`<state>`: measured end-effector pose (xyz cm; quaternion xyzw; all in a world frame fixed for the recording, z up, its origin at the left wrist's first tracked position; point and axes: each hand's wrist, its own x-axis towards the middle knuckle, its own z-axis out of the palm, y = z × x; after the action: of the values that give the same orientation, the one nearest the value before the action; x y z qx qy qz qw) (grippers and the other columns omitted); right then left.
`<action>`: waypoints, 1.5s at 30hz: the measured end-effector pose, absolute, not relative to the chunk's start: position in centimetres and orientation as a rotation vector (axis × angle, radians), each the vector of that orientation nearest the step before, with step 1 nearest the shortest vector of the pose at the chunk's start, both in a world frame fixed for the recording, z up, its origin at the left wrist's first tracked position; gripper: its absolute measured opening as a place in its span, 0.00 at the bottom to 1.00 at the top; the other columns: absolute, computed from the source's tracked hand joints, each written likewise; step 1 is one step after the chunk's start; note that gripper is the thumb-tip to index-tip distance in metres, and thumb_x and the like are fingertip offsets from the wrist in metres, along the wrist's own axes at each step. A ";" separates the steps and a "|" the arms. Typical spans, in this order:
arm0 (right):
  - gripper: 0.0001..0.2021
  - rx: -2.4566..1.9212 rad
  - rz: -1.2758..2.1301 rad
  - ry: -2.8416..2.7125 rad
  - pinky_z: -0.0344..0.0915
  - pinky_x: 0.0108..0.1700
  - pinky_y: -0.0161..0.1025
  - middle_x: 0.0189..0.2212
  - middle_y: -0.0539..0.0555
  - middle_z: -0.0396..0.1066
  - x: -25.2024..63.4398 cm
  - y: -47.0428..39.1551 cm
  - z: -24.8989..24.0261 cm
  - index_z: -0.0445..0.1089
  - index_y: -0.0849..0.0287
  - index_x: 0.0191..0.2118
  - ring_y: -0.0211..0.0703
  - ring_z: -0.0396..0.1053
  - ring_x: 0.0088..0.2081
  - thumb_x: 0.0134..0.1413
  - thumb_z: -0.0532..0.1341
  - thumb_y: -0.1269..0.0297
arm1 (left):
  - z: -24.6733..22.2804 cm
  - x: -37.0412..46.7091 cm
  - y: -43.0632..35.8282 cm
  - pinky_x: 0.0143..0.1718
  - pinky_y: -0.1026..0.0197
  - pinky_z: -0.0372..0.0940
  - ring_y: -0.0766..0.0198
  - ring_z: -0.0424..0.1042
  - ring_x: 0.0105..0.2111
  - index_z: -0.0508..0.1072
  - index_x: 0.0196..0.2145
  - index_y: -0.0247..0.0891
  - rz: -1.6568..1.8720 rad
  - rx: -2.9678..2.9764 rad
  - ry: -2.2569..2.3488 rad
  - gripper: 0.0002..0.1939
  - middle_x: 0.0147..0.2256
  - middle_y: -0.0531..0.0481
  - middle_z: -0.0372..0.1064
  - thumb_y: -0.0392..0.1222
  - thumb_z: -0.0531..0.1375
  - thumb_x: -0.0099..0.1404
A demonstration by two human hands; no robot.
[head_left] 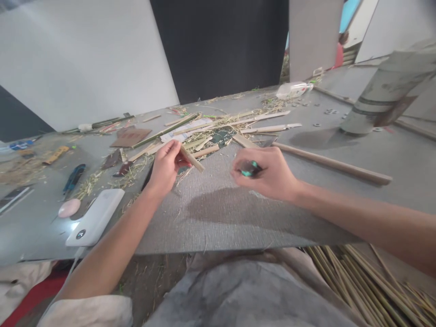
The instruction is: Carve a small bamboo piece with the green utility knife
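My left hand (165, 165) is closed on a short, flat bamboo strip (193, 160), pinched between thumb and fingers. The strip slants down to the right, above the grey work surface. To its right my right hand (267, 172) is wrapped around a tool with a black and green handle (251, 169). A thin grey, blade-like part shows above the knuckles; motion blur and the fingers hide the tool's exact kind. The two hands are apart. Behind them lies a pile of bamboo shavings (204, 136) with several split strips.
A white power bank (97, 218) with a cable lies left, by a pink rounded object (69, 207) and a blue cutter (74, 178). A long bamboo strip (334, 163) lies right, near a thick upright tube (371, 100). Bamboo lengths (361, 281) are bundled below the table edge.
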<state>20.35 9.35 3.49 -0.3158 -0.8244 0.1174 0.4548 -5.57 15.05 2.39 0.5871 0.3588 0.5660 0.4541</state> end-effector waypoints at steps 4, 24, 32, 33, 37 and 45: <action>0.11 -1.168 0.242 -1.923 0.54 0.28 0.35 0.23 0.43 0.64 21.1 10.4 4.0 0.72 0.58 0.43 0.33 0.56 0.23 0.53 0.63 0.71 | 2.7 -5.1 14.4 0.24 0.67 0.70 0.69 0.69 0.25 0.69 0.34 0.39 1.290 1.599 0.716 0.15 0.29 0.53 0.64 0.51 0.60 0.75; 0.08 -0.730 1.370 -1.904 0.57 0.19 0.29 0.23 0.45 0.71 21.2 9.6 4.1 0.75 0.61 0.39 0.29 0.61 0.19 0.58 0.70 0.63 | 3.1 -3.9 11.2 0.36 0.63 0.74 0.63 0.77 0.35 0.74 0.49 0.43 1.254 1.990 0.401 0.18 0.38 0.48 0.78 0.41 0.72 0.64; 0.08 -0.727 1.159 -1.998 0.60 0.26 0.32 0.25 0.47 0.74 20.9 9.4 4.0 0.73 0.60 0.36 0.33 0.67 0.25 0.55 0.71 0.65 | 2.8 -4.1 11.0 0.36 0.63 0.75 0.65 0.77 0.32 0.78 0.45 0.42 1.186 1.917 0.549 0.12 0.35 0.50 0.77 0.37 0.71 0.64; 0.08 -0.733 1.150 -2.011 0.60 0.27 0.32 0.25 0.47 0.74 20.9 9.4 3.9 0.73 0.60 0.36 0.33 0.67 0.26 0.55 0.71 0.65 | 2.8 -4.1 11.0 0.35 0.62 0.75 0.64 0.77 0.32 0.78 0.46 0.41 1.169 1.916 0.542 0.11 0.35 0.49 0.77 0.38 0.70 0.65; 0.09 -0.765 1.139 -2.043 0.59 0.26 0.32 0.25 0.47 0.74 20.9 9.3 3.9 0.71 0.60 0.36 0.34 0.66 0.26 0.56 0.71 0.64 | 2.8 -4.2 10.9 0.36 0.63 0.76 0.64 0.79 0.33 0.78 0.48 0.41 1.136 1.914 0.491 0.10 0.35 0.49 0.78 0.36 0.67 0.68; 0.08 -0.798 1.095 -2.052 0.57 0.26 0.32 0.24 0.45 0.72 20.8 9.1 4.2 0.71 0.59 0.35 0.32 0.63 0.24 0.55 0.70 0.65 | 2.6 -4.1 11.3 0.37 0.62 0.76 0.63 0.78 0.34 0.75 0.54 0.43 1.172 1.930 0.417 0.23 0.37 0.50 0.78 0.32 0.70 0.63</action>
<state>20.80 9.08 4.17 -0.3058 -0.7864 0.4195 0.3348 -4.11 11.26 2.61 0.7667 0.1655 0.4655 0.4101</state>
